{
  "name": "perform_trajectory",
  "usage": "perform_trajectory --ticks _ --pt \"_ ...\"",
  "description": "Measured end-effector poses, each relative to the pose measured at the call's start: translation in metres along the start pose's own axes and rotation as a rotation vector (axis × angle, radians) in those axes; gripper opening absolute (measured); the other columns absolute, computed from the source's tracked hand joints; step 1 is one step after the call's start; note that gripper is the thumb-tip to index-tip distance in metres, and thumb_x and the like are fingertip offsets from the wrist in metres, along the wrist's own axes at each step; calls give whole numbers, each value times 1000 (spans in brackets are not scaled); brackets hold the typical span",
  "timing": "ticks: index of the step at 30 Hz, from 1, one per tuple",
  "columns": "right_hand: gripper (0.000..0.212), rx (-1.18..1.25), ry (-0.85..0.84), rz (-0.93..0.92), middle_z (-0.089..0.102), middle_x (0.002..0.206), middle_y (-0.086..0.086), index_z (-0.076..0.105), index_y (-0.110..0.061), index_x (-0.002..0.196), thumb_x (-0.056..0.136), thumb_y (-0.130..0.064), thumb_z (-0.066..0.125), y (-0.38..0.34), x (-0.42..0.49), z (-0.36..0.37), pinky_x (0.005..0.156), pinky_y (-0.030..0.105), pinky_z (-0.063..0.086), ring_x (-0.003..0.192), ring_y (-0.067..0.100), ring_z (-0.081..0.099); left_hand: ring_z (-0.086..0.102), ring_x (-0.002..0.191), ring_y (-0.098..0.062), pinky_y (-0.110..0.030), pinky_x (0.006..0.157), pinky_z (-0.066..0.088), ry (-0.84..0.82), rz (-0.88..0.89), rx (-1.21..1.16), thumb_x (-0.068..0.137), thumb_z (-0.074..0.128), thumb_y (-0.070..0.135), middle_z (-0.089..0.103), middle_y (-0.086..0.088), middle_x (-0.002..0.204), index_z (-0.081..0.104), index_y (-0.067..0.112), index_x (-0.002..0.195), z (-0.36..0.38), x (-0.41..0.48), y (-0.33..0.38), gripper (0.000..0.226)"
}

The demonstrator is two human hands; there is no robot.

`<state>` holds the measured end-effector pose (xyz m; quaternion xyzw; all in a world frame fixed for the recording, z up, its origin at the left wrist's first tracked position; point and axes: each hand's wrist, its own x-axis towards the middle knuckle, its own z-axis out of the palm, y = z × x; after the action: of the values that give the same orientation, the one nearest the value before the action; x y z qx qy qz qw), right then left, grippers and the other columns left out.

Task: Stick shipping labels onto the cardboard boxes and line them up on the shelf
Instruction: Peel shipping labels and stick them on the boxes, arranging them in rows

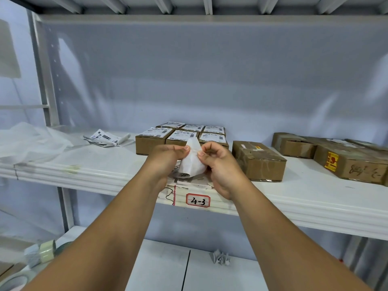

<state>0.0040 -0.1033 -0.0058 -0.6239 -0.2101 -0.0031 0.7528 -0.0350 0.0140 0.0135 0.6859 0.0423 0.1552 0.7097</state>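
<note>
Both my hands hold one curled white shipping label [192,160] over the front edge of the white shelf [294,196]. My left hand [168,156] pinches its upper left edge, and my right hand [218,162] pinches the right edge. Behind the hands, several small cardboard boxes with labels on top [180,135] stand in two tidy rows. An unlabelled brown box [259,160] sits just right of my right hand. Two more worn cardboard boxes [352,162] lie further right. Loose printed labels [105,138] lie on the shelf at the left.
A crumpled clear plastic sheet [29,143] covers the shelf's left end. A red-bordered tag reading 4-3 [198,200] is stuck on the shelf's front lip. On the lower shelf are tape rolls [42,253] at the left and a crumpled paper scrap [220,258].
</note>
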Motion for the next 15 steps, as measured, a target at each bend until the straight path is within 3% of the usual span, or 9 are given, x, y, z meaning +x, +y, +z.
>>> perform_trajectory --ticks 7,14,15 --pt "27 -12 29 -52 49 69 4 48 -14 73 94 2 48 2 0 0 55 24 33 63 12 40 43 31 6 -8 33 33 16 25 -43 91 58 11 56 6 55 62 10 78 -1 0 0 14" --pt "27 16 61 -48 50 71 4 50 -14 73 94 2 50 2 1 0 57 24 35 65 12 41 47 63 -5 -12 38 35 39 36 -36 91 59 15 55 5 63 63 12 79 -2 2 -2 13" --pt "27 22 68 -47 50 70 3 50 -14 73 94 2 50 2 1 0 57 24 35 65 12 41 37 65 -10 -14 44 37 43 37 -54 90 60 15 58 5 68 63 12 80 -2 3 -2 12"
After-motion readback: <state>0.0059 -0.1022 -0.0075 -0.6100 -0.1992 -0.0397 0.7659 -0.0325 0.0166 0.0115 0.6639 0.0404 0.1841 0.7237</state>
